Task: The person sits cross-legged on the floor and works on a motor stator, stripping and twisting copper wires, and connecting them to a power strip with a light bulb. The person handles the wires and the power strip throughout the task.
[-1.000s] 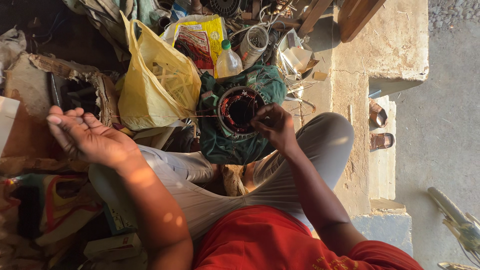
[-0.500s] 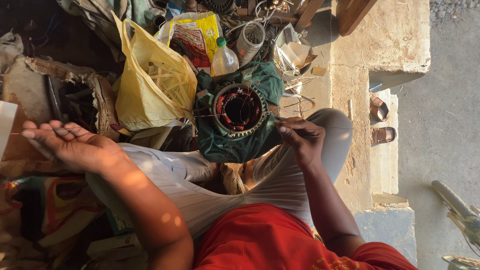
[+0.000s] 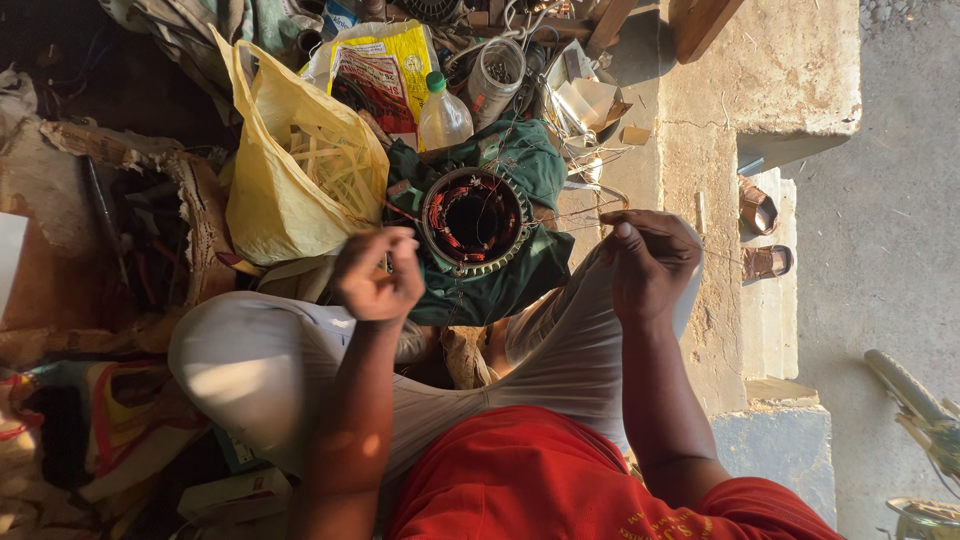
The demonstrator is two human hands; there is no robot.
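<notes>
A round motor stator (image 3: 436, 240) with copper windings and a toothed metal rim rests on a green cloth (image 3: 520, 165) in front of my knees. My left hand (image 3: 375, 275) is at the stator's left edge, its fingers pinched together on a thin wire or thread. My right hand (image 3: 648, 262) is off to the stator's right, above my knee, pinching a fine wire (image 3: 575, 222) that stretches back to the stator. Both my legs are in pale trousers, and a red shirt fills the bottom of the view.
A yellow plastic bag (image 3: 290, 190) of pale strips lies left of the stator. Behind it are a plastic bottle (image 3: 443, 118), a clear jar (image 3: 495, 75) and a printed packet (image 3: 375, 70). A worn basket (image 3: 150, 230) is at far left. Two sandals (image 3: 758, 207) lie by the concrete step (image 3: 760, 80).
My left hand swung in from far left, where it was spread open, to the stator and closed. My right hand drew away from the stator to the right, pulling the wire out.
</notes>
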